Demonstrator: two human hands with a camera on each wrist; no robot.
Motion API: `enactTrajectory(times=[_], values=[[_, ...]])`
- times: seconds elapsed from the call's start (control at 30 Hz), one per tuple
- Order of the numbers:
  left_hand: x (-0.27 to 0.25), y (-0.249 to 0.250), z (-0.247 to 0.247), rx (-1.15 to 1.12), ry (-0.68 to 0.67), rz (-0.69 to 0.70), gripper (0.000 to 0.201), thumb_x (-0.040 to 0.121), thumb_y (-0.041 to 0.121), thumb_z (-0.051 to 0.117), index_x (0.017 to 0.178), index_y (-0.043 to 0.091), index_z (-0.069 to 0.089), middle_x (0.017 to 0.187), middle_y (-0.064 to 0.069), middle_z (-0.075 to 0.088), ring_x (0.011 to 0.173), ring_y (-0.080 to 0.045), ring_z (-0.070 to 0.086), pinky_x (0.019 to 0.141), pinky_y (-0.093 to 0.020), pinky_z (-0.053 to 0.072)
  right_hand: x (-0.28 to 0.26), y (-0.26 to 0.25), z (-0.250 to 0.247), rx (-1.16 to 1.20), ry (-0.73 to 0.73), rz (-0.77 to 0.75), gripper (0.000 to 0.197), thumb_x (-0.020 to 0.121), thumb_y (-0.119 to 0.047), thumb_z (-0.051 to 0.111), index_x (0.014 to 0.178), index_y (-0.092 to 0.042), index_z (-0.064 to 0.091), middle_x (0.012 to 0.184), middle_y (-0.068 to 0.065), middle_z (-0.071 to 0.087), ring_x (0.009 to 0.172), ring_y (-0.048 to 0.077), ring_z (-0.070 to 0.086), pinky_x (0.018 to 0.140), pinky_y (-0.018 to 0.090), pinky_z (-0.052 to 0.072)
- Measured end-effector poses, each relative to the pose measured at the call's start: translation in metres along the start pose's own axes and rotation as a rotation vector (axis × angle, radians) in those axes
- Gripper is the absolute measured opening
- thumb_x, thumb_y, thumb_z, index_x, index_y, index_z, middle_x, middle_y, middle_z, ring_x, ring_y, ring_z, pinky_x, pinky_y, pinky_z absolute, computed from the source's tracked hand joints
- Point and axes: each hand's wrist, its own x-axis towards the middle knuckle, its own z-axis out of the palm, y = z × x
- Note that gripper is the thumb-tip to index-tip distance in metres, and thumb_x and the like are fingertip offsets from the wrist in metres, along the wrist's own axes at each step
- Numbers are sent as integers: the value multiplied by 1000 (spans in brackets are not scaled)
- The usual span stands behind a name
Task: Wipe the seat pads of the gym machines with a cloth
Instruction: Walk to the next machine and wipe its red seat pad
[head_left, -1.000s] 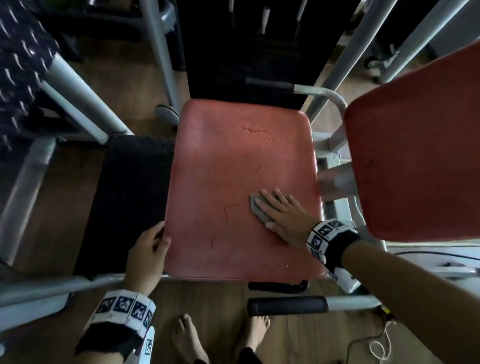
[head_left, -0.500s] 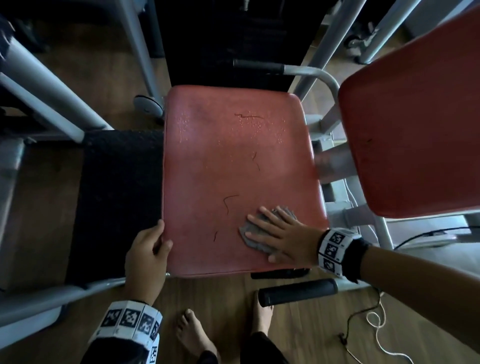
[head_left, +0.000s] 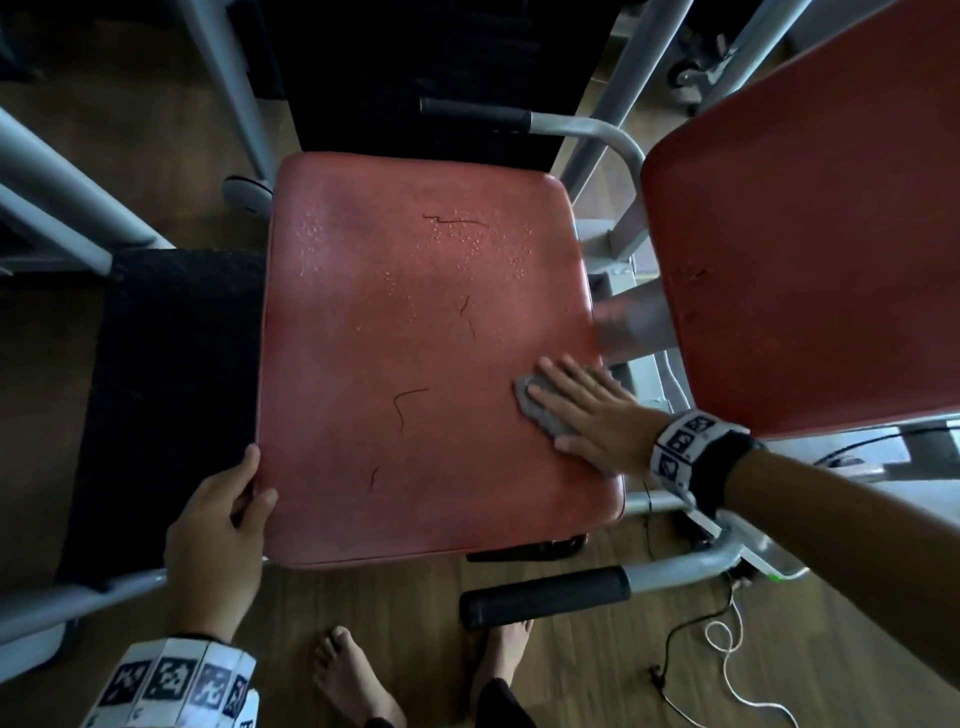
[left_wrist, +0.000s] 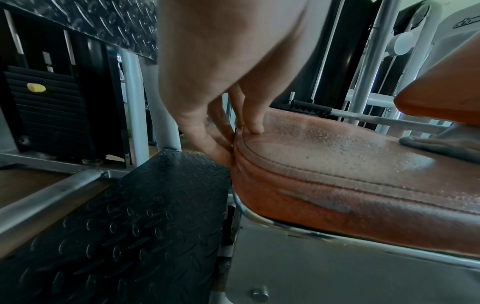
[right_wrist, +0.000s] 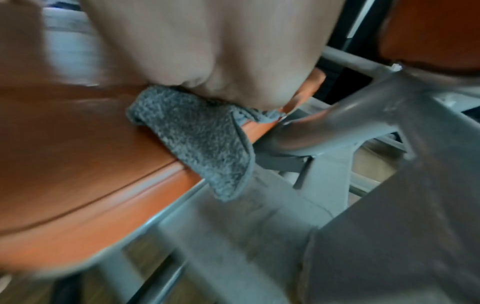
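Observation:
A worn red seat pad (head_left: 415, 364) fills the middle of the head view, with water droplets on its far half and thin cracks in the middle. My right hand (head_left: 582, 410) lies flat, fingers straight, pressing a grey cloth (head_left: 537, 410) onto the pad's right edge. In the right wrist view the cloth (right_wrist: 200, 142) hangs partly over the pad's side. My left hand (head_left: 223, 525) grips the near left corner of the pad, thumb on top and fingers against the side (left_wrist: 221, 148).
A second red pad (head_left: 810, 234) rises at the right, close to my right forearm. Grey frame tubes (head_left: 602, 140) and a black-gripped handle (head_left: 545, 597) surround the seat. A black tread plate (head_left: 166, 389) lies left. My bare feet (head_left: 353, 680) and a cord are on the wooden floor.
My right hand has slid the cloth from the pad's near middle out to the right edge. The left hand has kept its grip on the corner.

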Motion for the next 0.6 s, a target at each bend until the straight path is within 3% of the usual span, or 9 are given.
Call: enactTrajectory(times=[0.07,0.17,0.23,0.33,0.47,0.6], values=[[0,1,1,8,7,-33,47,92,14,61,138,18,52,132,-9,57,112,-29,60,98,-45,46,14,14,-4,101,44,148,70,87,-70,5,146,-39,-18,158,-1,-21,145,23,-17,120,50,4],[-1,3,1,-6,19,-60,47,91,14,62,137,20,52,134,-8,57,112,-28,59,98,-43,46,32,18,-7,241,101,353,81,82,-68,7,151,-30,-11,160,3,-17,148,30,-8,119,50,5],[-1,7,0,-28,21,-82,47,91,14,63,136,21,53,133,-8,57,111,-27,59,97,-43,47,37,13,-6,303,127,446,78,88,-65,16,152,-28,-9,160,5,-14,147,35,-3,117,50,4],[-1,12,0,-26,34,-112,47,90,12,64,135,22,56,132,-8,58,109,-26,60,96,-42,47,36,1,-11,386,141,544,72,98,-47,35,153,-24,-5,161,6,-10,147,36,-2,119,50,8],[0,15,3,-28,59,-150,47,88,9,66,133,21,57,130,-10,60,106,-27,62,98,-43,47,20,-22,-26,538,187,647,72,99,-33,44,152,-7,4,156,21,10,141,38,21,114,42,22],[0,16,7,-45,90,-169,46,88,6,65,132,18,58,130,-11,60,104,-28,63,97,-43,47,-3,-31,-21,782,41,907,62,99,-36,44,144,0,23,134,28,49,122,40,50,98,39,39]])
